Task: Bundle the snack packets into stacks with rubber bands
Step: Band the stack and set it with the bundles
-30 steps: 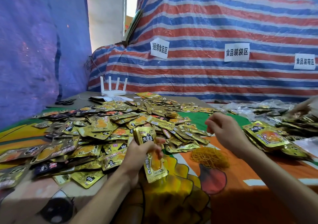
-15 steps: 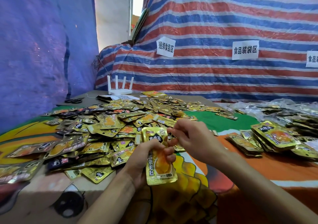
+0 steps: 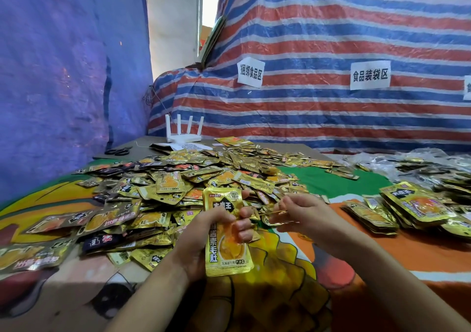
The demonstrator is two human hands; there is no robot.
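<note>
Snack packets [image 3: 224, 254] | long axis upright, top up | left hand [image 3: 202, 234] grips

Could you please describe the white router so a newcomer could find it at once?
Look to the striped tarpaulin behind the table, then down to its foot near the blue sheet. There, beyond the heap of gold snack packets, stands the white router. Unlike the flat packets and papers around it, it has four upright antennas.

Gold packets [image 3: 178, 186]; red-blue-white striped tarp [image 3: 331, 38].
</note>
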